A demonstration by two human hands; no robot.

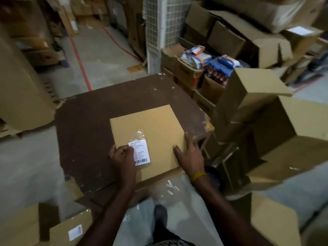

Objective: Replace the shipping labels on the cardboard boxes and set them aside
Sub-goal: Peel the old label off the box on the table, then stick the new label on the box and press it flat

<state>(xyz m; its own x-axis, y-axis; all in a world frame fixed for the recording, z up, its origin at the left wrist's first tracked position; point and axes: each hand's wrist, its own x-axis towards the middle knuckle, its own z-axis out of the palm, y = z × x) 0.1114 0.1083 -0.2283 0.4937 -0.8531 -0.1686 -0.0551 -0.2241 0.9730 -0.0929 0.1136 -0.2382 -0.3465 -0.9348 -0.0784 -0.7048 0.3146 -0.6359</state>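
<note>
A flat cardboard box (152, 128) lies on a dark brown table (85, 125). A white shipping label (141, 153) with a barcode, under clear tape, sits near the box's front left corner. My left hand (123, 157) has curled fingers on the label's left edge and pinches it. My right hand (190, 155) lies flat with spread fingers on the box's right side, holding it down. A yellow band circles that wrist.
Stacked open cardboard boxes (266, 110) crowd the right side. A labelled box (71, 229) sits on the floor at lower left. A clear plastic sheet (170, 201) hangs off the table's near edge. A wire cage (159, 29) stands behind, and red floor lines (79, 63) mark the aisle.
</note>
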